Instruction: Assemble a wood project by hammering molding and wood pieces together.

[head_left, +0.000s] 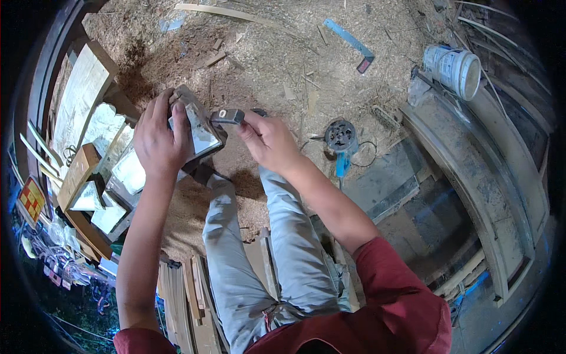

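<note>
My left hand is closed over the top of a wooden block with a pale, brightly lit face and darker edges. Its thumb lies along the near side, and the block's underside is hidden. Just to the right, my right hand grips a hammer whose dark metal head shows a light spot of wood on top. The hammer head is at the block's right edge; I cannot tell whether they touch. Most of the hammer's handle is hidden.
Sawdust covers the ground, with a blue-bladed square lying ahead. A power tool with a round dark end rests to the right. Beyond it are a white bucket and curved wooden frames. Boards stack up on the left.
</note>
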Action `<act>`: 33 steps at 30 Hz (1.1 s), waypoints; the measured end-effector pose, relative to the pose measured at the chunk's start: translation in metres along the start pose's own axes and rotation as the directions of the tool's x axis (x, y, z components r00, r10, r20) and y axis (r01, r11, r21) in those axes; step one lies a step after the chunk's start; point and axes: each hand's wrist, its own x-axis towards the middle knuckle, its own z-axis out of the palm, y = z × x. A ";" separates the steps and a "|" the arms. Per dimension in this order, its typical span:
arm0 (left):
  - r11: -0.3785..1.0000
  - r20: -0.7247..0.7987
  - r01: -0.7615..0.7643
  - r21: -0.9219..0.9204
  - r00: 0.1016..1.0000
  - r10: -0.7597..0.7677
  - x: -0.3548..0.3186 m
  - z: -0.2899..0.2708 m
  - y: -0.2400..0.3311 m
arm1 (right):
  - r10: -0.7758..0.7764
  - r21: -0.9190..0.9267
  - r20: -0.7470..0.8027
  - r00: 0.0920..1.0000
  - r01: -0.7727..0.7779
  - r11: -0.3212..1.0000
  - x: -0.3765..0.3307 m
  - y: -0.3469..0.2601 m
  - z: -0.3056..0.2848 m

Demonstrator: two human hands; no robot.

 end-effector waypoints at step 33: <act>1.000 0.013 -0.026 0.016 1.000 0.026 -0.001 0.000 -0.001 | 0.169 0.036 -0.012 0.986 -0.168 0.985 0.004 -0.008 -0.008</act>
